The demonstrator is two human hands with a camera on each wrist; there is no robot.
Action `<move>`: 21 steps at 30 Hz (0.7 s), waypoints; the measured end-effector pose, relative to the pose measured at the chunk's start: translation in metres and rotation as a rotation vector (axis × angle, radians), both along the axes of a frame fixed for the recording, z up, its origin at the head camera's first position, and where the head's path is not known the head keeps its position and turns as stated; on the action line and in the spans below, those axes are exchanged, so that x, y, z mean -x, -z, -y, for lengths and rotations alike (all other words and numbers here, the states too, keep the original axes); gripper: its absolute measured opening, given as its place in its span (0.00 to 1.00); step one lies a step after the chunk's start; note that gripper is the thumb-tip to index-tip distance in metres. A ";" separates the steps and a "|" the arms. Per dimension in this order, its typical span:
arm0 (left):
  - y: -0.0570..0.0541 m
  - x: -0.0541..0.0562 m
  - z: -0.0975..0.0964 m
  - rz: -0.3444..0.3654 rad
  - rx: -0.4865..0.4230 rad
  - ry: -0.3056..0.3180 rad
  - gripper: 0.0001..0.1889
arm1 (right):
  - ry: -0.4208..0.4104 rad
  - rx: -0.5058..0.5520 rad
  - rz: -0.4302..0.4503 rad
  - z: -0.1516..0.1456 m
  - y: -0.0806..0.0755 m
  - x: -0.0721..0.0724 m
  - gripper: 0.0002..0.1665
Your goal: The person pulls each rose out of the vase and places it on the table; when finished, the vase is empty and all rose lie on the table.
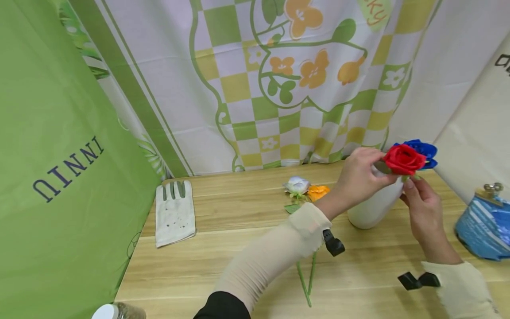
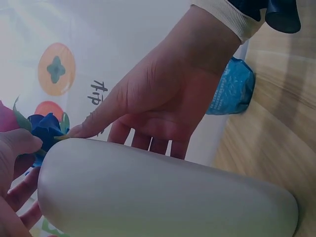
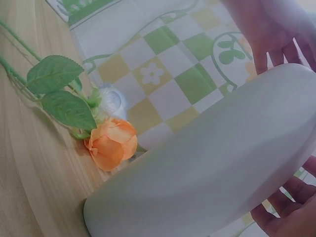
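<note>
A red rose and a blue rose sit together at the mouth of a white vase, which stands upright. My left hand holds the red rose close beneath its bloom, thumb below and index finger at the petals. On the vase's right side my right hand has its thumb by the rim and the green under the blooms; its exact hold is hidden. In the left wrist view, the right thumb lies along the vase rim beside the blue rose. Both blooms are out of the right wrist view.
An orange rose and a pale blue-white rose lie left of the vase, stems toward the front. A white glove lies at the left. A blue bag stands right; a white-lidded jar is at the front left.
</note>
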State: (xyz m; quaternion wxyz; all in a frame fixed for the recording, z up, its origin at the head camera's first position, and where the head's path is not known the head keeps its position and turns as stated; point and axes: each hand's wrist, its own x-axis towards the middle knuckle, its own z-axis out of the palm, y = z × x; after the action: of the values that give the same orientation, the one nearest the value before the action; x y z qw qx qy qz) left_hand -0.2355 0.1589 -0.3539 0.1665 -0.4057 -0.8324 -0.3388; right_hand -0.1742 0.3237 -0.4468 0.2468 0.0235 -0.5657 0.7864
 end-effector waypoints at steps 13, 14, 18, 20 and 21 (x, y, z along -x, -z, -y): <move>-0.002 -0.001 0.006 0.105 -0.136 -0.017 0.13 | -0.034 -0.013 -0.046 0.002 -0.002 0.000 0.15; -0.002 0.000 0.007 0.115 -0.157 -0.010 0.13 | -0.035 -0.008 -0.048 0.002 -0.002 0.000 0.15; -0.001 0.001 0.011 0.135 -0.246 0.007 0.12 | -0.033 0.002 -0.045 0.003 -0.002 0.000 0.15; 0.000 0.002 0.013 0.150 -0.281 0.020 0.12 | -0.029 0.004 -0.041 0.002 -0.002 0.000 0.15; 0.000 0.003 0.013 0.166 -0.299 0.036 0.11 | -0.024 0.004 -0.038 0.002 -0.002 0.000 0.15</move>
State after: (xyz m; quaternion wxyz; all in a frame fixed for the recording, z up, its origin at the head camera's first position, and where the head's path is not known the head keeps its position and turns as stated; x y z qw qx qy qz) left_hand -0.2383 0.1458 -0.3538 0.1498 -0.3618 -0.7762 -0.4942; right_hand -0.1742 0.3213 -0.4445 0.2481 0.0451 -0.5591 0.7899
